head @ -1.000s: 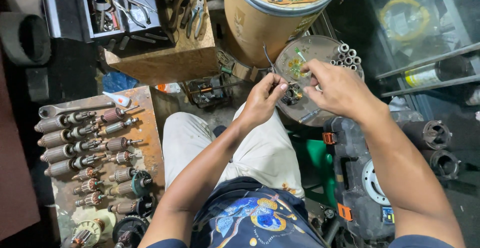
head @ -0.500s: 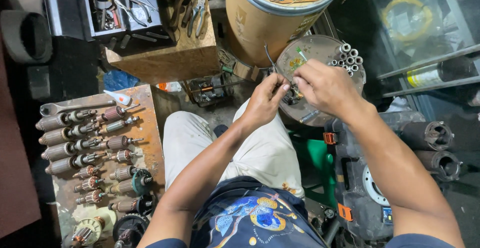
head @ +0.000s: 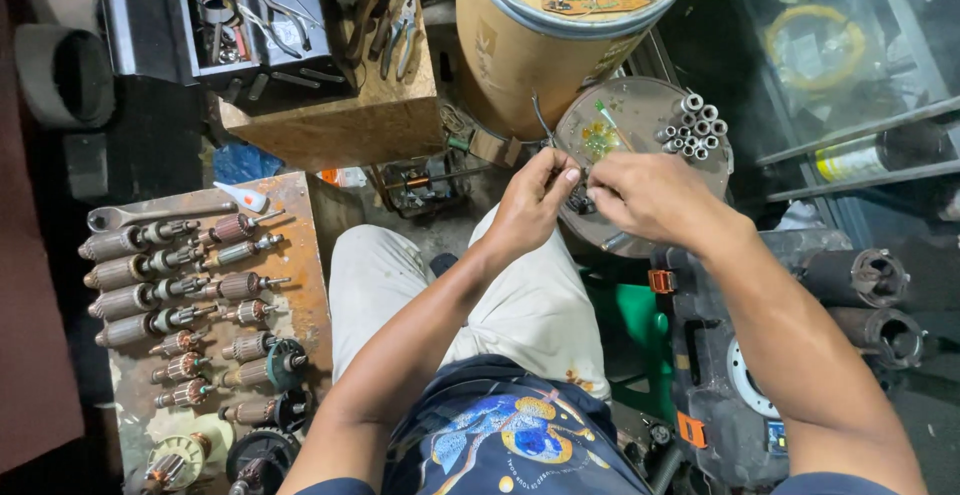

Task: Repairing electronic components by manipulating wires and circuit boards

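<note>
My left hand [head: 538, 198] and my right hand [head: 645, 193] meet over the near edge of a round metal tray [head: 640, 120]. Between their fingertips sits a small dark part [head: 580, 201], pinched from both sides. A thin wire [head: 541, 118] rises from my left fingers. On the tray lie a cluster of short metal tubes [head: 692, 124] and some green and yellow bits [head: 600, 138]. My knees in light trousers are below the hands.
A cardboard drum [head: 545, 45] topped with circuit boards stands behind the tray. A wooden box [head: 345, 120] carries an open toolbox and pliers. Several motor armatures [head: 180, 300] lie in rows on a rusty board at left. Dark machine housings [head: 735, 355] sit at right.
Both hands have drawn a little nearer to my body and lower over the tray's edge. They still work on the same small part.
</note>
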